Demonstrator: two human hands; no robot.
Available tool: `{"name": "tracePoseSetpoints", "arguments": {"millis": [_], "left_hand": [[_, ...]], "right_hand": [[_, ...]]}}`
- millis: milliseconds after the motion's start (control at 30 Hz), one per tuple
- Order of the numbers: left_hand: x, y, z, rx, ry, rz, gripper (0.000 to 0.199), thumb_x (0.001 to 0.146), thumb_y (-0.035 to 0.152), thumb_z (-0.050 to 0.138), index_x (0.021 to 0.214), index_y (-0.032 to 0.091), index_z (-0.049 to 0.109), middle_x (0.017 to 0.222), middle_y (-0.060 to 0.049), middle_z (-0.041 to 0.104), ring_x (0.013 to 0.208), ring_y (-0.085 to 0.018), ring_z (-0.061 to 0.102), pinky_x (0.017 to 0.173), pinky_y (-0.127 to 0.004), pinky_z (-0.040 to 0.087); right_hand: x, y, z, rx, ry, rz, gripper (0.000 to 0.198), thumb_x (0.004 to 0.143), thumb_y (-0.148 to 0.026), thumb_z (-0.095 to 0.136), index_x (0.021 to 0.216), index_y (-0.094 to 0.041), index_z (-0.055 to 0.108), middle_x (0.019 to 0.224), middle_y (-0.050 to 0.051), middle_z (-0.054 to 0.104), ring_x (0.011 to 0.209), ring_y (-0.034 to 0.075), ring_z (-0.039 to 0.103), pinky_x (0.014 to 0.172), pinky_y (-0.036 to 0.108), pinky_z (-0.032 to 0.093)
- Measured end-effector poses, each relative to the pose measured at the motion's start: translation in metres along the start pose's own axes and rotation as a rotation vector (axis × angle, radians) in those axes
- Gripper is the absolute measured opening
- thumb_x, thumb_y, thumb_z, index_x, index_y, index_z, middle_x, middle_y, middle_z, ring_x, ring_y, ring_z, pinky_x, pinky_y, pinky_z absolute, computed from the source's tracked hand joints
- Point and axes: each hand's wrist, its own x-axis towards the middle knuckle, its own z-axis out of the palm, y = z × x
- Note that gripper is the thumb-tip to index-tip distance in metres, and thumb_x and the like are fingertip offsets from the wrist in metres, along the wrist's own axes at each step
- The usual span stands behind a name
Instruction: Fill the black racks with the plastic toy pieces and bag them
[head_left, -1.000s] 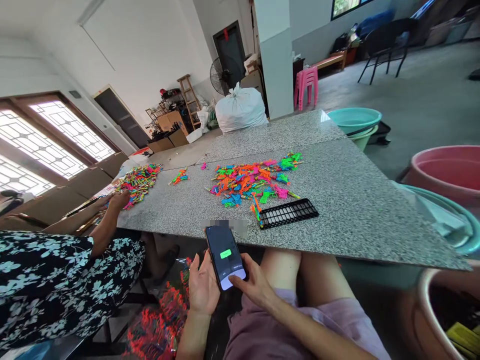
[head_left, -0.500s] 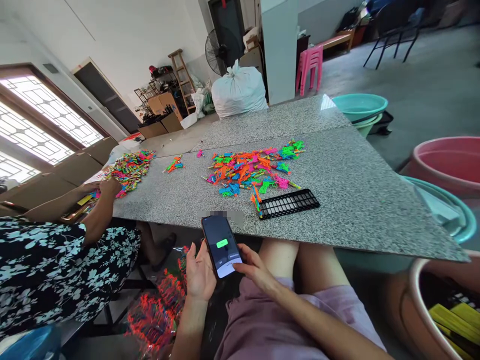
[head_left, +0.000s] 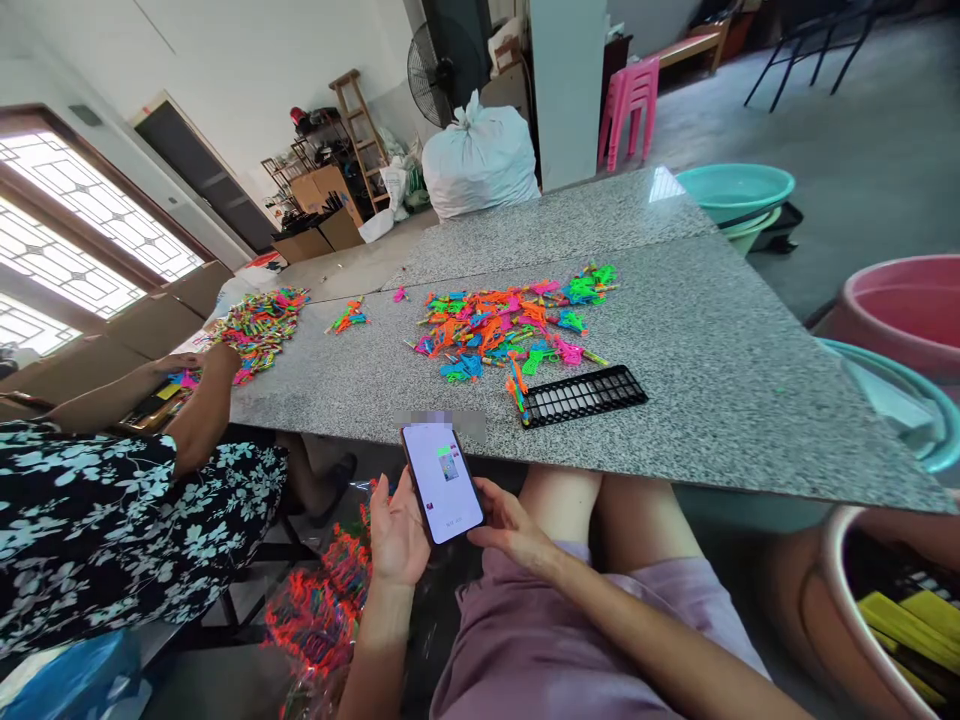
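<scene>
A smartphone [head_left: 444, 484] with a lit, pale screen is held above my lap, just off the table's front edge. My left hand [head_left: 397, 535] supports it from the left, its thumb raised and its other fingers partly hidden behind the phone. At the lower right edge, my right hand [head_left: 514, 530] grips the phone with bent fingers. Beyond it on the table lie a black plastic grid tray [head_left: 585, 396], an orange toy piece [head_left: 517, 387] standing at its left end, and a heap of bright plastic toy pieces [head_left: 495, 325].
A co-worker's hands [head_left: 217, 370] are at another colourful pile [head_left: 262, 325] on the left of the speckled table [head_left: 720, 400]. A white sack [head_left: 480, 160] stands at the back. Basins [head_left: 739, 190] and a pink tub [head_left: 832, 590] stand right; bagged red pieces [head_left: 322, 600] lie below left.
The phone's screen has gone from a dark page with a green button to a pale page with a small picture. My right thumb has come off the screen to the phone's edge.
</scene>
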Motion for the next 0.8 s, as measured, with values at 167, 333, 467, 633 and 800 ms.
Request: {"name": "tracePoseSetpoints", "arguments": {"millis": [167, 333, 467, 633, 800], "left_hand": [[0.0002, -0.0008, -0.0002, 0.000, -0.006, 0.011, 0.049, 0.082, 0.059, 0.058, 0.107, 0.017, 0.063, 0.109, -0.010, 0.070, 0.116, -0.034, 0.060, 0.100, -0.046, 0.046], [-0.0001, -0.0018, 0.0004, 0.024, -0.022, 0.021, 0.054, 0.082, 0.059, 0.058, 0.115, 0.017, 0.061, 0.116, -0.011, 0.068, 0.118, -0.034, 0.059, 0.100, -0.046, 0.045], [0.0003, -0.0022, 0.0009, 0.033, -0.014, 0.022, 0.059, 0.081, 0.060, 0.060, 0.120, 0.017, 0.060, 0.116, -0.011, 0.068, 0.117, -0.034, 0.059, 0.100, -0.046, 0.045], [-0.0001, -0.0016, 0.0039, 0.055, -0.021, 0.017, 0.057, 0.080, 0.061, 0.060, 0.116, 0.017, 0.061, 0.117, -0.011, 0.068, 0.117, -0.034, 0.059, 0.099, -0.046, 0.045], [-0.0005, -0.0008, 0.0062, 0.077, -0.029, 0.018, 0.059, 0.079, 0.063, 0.060, 0.117, 0.018, 0.061, 0.117, -0.011, 0.067, 0.117, -0.034, 0.059, 0.100, -0.046, 0.045]], "right_hand": [[0.0006, 0.0035, -0.0026, -0.018, -0.008, -0.010, 0.061, 0.061, -0.022, 0.074, 0.118, -0.023, 0.054, 0.098, 0.001, 0.070, 0.086, 0.018, 0.063, 0.067, 0.027, 0.048], [0.0013, 0.0075, -0.0051, -0.031, -0.009, -0.036, 0.062, 0.064, -0.030, 0.078, 0.120, -0.023, 0.051, 0.100, 0.002, 0.068, 0.092, 0.019, 0.064, 0.078, 0.032, 0.051], [0.0016, 0.0085, -0.0062, -0.022, -0.019, -0.065, 0.061, 0.066, -0.031, 0.079, 0.120, -0.022, 0.050, 0.102, 0.003, 0.068, 0.095, 0.019, 0.064, 0.083, 0.033, 0.050], [0.0020, 0.0086, -0.0065, -0.036, -0.020, -0.083, 0.058, 0.067, -0.033, 0.079, 0.116, -0.021, 0.051, 0.100, 0.003, 0.067, 0.093, 0.019, 0.063, 0.081, 0.033, 0.050], [0.0028, 0.0100, -0.0057, -0.026, -0.011, -0.107, 0.054, 0.068, -0.032, 0.078, 0.115, -0.020, 0.052, 0.099, 0.003, 0.067, 0.093, 0.018, 0.063, 0.080, 0.032, 0.049]]}}
